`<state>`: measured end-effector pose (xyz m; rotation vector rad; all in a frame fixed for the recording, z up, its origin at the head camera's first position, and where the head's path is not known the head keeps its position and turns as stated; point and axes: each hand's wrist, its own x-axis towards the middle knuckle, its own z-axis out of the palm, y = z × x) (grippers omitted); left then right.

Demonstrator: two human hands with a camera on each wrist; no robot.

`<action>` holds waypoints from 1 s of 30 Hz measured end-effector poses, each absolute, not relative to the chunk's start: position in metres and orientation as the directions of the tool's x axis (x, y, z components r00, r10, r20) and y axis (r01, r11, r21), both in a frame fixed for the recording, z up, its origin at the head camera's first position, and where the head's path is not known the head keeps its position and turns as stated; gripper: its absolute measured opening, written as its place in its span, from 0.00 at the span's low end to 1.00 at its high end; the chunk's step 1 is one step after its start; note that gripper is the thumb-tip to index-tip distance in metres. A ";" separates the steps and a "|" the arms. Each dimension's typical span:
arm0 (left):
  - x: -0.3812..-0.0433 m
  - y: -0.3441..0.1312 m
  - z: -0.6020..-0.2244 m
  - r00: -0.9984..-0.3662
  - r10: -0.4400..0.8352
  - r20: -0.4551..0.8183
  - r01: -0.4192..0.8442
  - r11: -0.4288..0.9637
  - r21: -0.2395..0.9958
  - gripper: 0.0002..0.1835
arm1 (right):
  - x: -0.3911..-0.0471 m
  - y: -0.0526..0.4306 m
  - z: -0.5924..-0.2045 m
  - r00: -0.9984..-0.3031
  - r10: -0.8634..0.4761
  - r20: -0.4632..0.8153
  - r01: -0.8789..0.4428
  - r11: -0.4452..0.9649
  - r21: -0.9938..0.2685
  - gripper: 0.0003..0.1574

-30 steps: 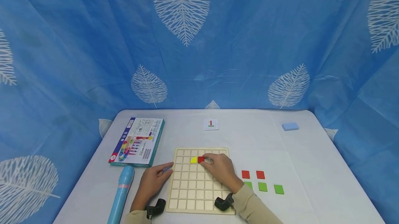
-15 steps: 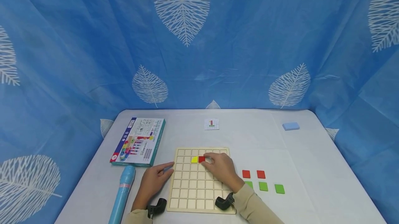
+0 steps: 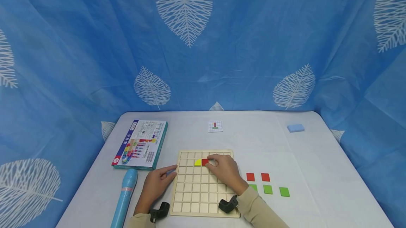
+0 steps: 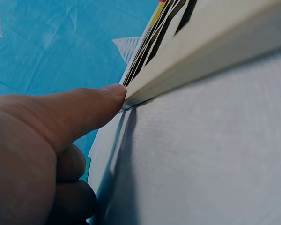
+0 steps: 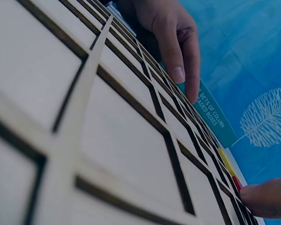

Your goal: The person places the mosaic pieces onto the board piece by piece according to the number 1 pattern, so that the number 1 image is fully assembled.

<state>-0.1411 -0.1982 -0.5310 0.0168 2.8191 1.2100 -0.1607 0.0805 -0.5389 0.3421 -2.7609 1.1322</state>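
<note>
A blue fabric curtain printed with white leaves [image 3: 238, 55] hangs behind the white table with rounded far corners [image 3: 257, 141] and along both its sides, filling the upper part of the head view. Soft vertical folds and faint horizontal creases run through the cloth. One large white line-drawn leaf print [image 3: 185, 6] points downward at top centre; smaller ones point upward lower down, some cut off by the table's edge. Light falls evenly across the pale, faintly creased tabletop. In both wrist views the curtain looks closer to turquoise.
</note>
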 end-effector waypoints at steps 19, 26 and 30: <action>-0.141 -0.198 -0.530 -0.997 0.031 -0.074 -0.031 0.704 0.710 0.18 | -0.149 0.112 -0.525 -0.968 -0.149 0.200 -0.250 0.578 -0.777 0.18; -0.141 -0.200 -0.529 -0.997 0.036 -0.073 -0.027 0.702 0.711 0.18 | -0.133 0.155 -0.505 -0.956 -0.089 0.280 -0.273 0.621 -0.735 0.15; -0.142 -0.200 -0.531 -0.997 0.043 -0.064 -0.016 0.696 0.717 0.18 | -0.121 0.186 -0.498 -0.959 -0.050 0.279 -0.241 0.665 -0.707 0.14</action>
